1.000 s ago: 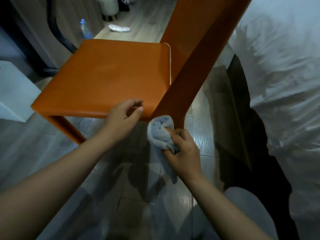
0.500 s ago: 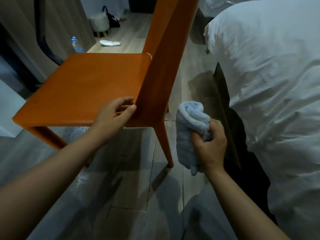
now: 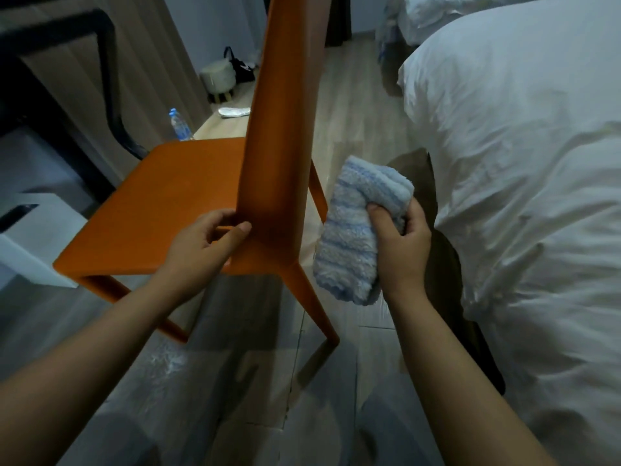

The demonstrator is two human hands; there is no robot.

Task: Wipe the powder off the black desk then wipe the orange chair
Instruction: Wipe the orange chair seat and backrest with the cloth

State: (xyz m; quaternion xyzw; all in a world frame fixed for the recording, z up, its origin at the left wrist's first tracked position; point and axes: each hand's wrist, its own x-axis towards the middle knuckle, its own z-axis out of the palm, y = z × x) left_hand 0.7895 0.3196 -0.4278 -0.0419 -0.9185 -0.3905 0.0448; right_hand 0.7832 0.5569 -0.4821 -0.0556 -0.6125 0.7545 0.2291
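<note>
Cloth [image 3: 358, 230] is lifted off the chair [image 3: 168, 210] leg since 1 s ago, bunched in your R hand [image 3: 400, 250] beside the backrest, w/ L hand [image 3: 205, 243] gripping the seat's rear corner, prob. to steady it.

Chair [image 3: 188, 210] left of bed [image 3: 524, 183]; towel [image 3: 356, 230] between them; bottle [image 3: 179, 124] and stool [image 3: 218, 79] on floor behind chair.

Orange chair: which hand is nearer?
Left. The left hand grips the orange chair at the seat's rear corner; the right hand holds the towel beside it, apart.
</note>
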